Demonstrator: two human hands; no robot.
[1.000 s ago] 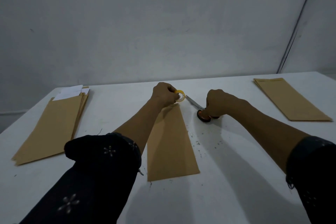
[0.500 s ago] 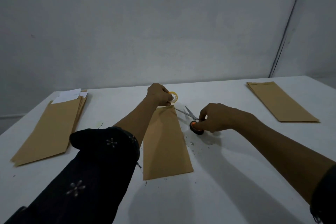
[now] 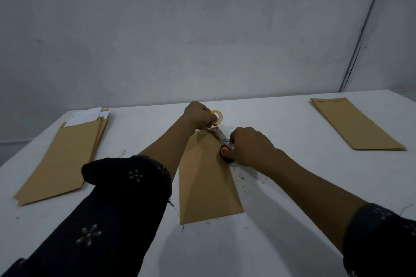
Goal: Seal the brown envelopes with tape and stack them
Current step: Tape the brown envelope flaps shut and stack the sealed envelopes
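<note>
Right hand (image 3: 249, 146) covers most of the scissors (image 3: 224, 144); only the blades and one orange-lined loop show. Left hand (image 3: 200, 116) hides part of the tape roll (image 3: 217, 117). Blade tips and tape strip beside the roll too dim to separate. Both sleeves cut off at bottom edge.
</note>
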